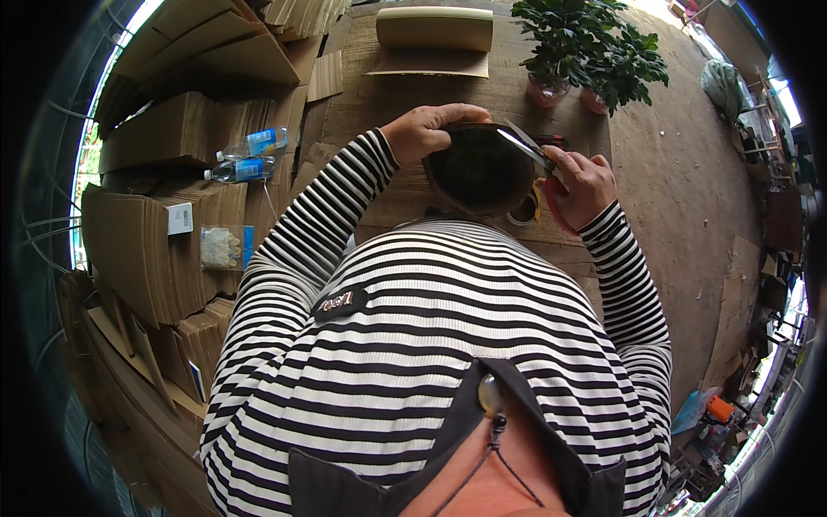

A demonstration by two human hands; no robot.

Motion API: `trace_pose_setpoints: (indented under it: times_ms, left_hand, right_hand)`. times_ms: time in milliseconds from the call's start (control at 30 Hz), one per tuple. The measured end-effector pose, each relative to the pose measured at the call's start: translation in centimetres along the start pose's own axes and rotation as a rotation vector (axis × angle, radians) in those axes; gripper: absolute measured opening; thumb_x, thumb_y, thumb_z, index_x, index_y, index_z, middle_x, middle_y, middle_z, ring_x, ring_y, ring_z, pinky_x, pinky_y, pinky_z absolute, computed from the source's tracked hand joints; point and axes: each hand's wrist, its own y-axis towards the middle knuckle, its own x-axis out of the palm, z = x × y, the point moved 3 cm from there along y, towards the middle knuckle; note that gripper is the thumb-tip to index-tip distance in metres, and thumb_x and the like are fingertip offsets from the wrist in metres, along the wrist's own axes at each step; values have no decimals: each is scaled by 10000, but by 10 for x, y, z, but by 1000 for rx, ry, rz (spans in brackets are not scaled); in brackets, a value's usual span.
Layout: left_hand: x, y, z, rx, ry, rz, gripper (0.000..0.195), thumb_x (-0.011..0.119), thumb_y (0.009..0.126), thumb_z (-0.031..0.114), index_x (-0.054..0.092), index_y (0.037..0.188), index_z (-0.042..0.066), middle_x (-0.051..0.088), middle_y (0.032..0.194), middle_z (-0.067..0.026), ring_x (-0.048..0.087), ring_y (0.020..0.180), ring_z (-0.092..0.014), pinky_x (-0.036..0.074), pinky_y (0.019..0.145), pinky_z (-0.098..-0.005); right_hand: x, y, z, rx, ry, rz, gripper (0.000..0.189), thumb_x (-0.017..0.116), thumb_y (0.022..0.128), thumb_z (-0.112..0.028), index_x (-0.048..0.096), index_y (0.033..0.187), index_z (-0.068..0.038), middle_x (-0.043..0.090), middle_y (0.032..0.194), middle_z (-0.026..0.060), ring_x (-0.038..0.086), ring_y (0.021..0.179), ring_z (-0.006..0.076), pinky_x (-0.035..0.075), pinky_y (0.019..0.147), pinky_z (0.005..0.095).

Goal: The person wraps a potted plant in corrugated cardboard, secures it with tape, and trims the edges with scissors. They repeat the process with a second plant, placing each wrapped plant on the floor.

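Note:
My left hand [434, 131] grips the rim of a round, dark-bottomed container [481, 169] in front of my body, thumb inside and fingers along the far edge. In my right hand [578, 183] is a pair of scissors [531, 148] with red handles. Their blades are apart and point left over the container's right rim. A roll of tape [524, 210] lies just below that rim, with a yellow object [537, 196] beside it. Something red and black lies behind the blades, partly hidden.
A roll of corrugated paper [434, 32] lies at the table's [362, 103] far side. Two potted leafy plants [568, 48] stand at far right. Stacked flat cardboard [148, 245] fills the left, with two plastic bottles [249, 169] and a clear bag [223, 247] on it.

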Motion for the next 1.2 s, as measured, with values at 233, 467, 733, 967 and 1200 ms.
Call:
trace_pose_setpoints:
  times_ms: [233, 467, 733, 967, 1200]
  left_hand:
    - [7, -9, 14, -23, 567, 370, 410, 638, 915, 43, 619, 1325, 20, 679, 1272, -173, 654, 1197, -271, 497, 1052, -343]
    - [20, 1, 17, 12, 456, 296, 306, 638, 971, 103, 672, 1274, 68, 723, 1186, -138, 709, 1056, -246, 557, 972, -333]
    - [24, 12, 20, -55, 472, 306, 320, 637, 951, 24, 670, 1269, 40, 730, 1165, -130, 695, 1084, -212, 537, 987, -308]
    - [22, 21, 20, -29, 450, 212, 341, 657, 939, 31, 658, 1279, 27, 721, 1185, -143, 696, 1098, -227, 533, 995, -308]
    - [30, 2, 10, -48, 599, 450, 380, 691, 894, 76, 658, 1270, 32, 714, 1202, -155, 695, 1113, -273, 532, 993, -342]
  right_hand:
    - [-12, -16, 18, 91, -123, -127, 457, 761, 785, -245, 672, 1230, -189, 717, 872, 13, 664, 688, 223, 492, 684, 365]
    - [-28, -2, 19, 110, -32, -159, 469, 720, 808, -214, 650, 1271, -191, 712, 953, 31, 682, 820, 237, 489, 798, 382]
    - [-20, -19, 12, 161, 101, -153, 466, 721, 802, -171, 650, 1262, -165, 683, 962, 77, 665, 878, 314, 529, 767, 437]
    - [-18, -21, 13, 186, 83, -114, 442, 761, 785, -222, 670, 1216, -181, 689, 868, 84, 683, 737, 301, 556, 641, 421]
    - [-24, -29, 28, 175, -21, -209, 411, 716, 828, -210, 655, 1234, -189, 699, 887, 76, 686, 738, 313, 566, 661, 427]
